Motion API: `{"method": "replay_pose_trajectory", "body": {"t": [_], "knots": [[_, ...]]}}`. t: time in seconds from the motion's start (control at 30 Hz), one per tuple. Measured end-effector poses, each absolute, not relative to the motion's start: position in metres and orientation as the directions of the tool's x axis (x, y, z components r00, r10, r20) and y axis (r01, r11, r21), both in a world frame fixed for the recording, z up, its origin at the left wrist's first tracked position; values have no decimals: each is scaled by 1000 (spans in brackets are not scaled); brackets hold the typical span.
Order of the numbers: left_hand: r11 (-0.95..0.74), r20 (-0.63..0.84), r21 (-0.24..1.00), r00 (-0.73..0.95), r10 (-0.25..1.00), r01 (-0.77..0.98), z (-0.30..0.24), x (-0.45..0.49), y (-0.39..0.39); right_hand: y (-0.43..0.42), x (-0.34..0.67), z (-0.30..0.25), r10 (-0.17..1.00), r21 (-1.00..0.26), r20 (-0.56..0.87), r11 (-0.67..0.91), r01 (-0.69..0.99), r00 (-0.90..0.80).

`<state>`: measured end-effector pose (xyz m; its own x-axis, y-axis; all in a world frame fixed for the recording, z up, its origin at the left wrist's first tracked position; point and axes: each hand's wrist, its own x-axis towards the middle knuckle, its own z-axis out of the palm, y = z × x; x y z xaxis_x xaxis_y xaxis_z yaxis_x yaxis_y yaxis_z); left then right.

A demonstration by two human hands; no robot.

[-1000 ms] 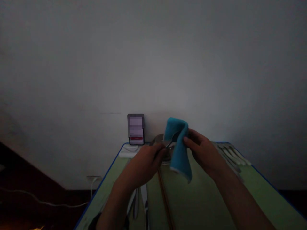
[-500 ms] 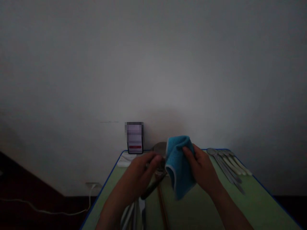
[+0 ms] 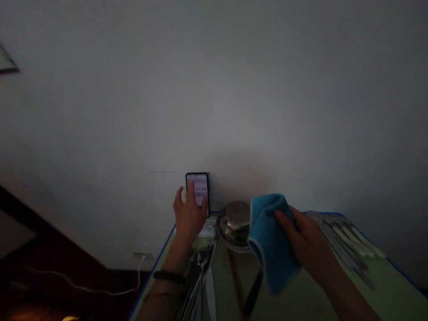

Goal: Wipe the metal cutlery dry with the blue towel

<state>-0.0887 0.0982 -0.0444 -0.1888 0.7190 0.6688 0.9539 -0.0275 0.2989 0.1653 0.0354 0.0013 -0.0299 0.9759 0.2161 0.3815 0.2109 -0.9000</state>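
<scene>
My left hand (image 3: 190, 211) is stretched toward a smartphone (image 3: 203, 189) propped upright against the wall. Its fingers are spread in front of the lit screen, and one fingertip overlaps it; I cannot tell whether it touches. My right hand (image 3: 301, 232) grips a blue cloth (image 3: 270, 245) with pale edging, thumb on top. From behind the cloth's lower left side sticks out a dark handle (image 3: 253, 294); its other end is hidden, and I cannot tell whether the cloth holds it. Just left of the cloth an upturned metal bowl (image 3: 236, 216) stands near the wall.
Several spoons and knives (image 3: 200, 281) lie under and beside my left forearm. Brown chopsticks (image 3: 235, 276) lie mid-table. More cutlery with pale handles (image 3: 351, 238) is fanned out at the right. A white object (image 3: 209, 227) sits below the phone. The green table (image 3: 301, 298) has a blue edge.
My left hand has moved away from the dark handle and up to the phone, its fingers spreading. My right hand still holds the cloth. The view has shifted slightly left.
</scene>
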Motion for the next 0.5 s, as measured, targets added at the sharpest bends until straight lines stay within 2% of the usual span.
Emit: {"method": "replay_pose_trajectory", "body": {"t": [0.2,0.37,0.5], "knots": [[-3,687,351,-255,680,936,-74,-96,76,37,158,-5,980,-903,195,195,382,-40],[-63,701,342,-210,682,938,-83,-99,66,38,155,-7,987,-916,154,162,366,-50],[-46,704,347,-228,673,937,-87,-103,65,38,154,-9,991,-931,115,130,342,-62]]}}
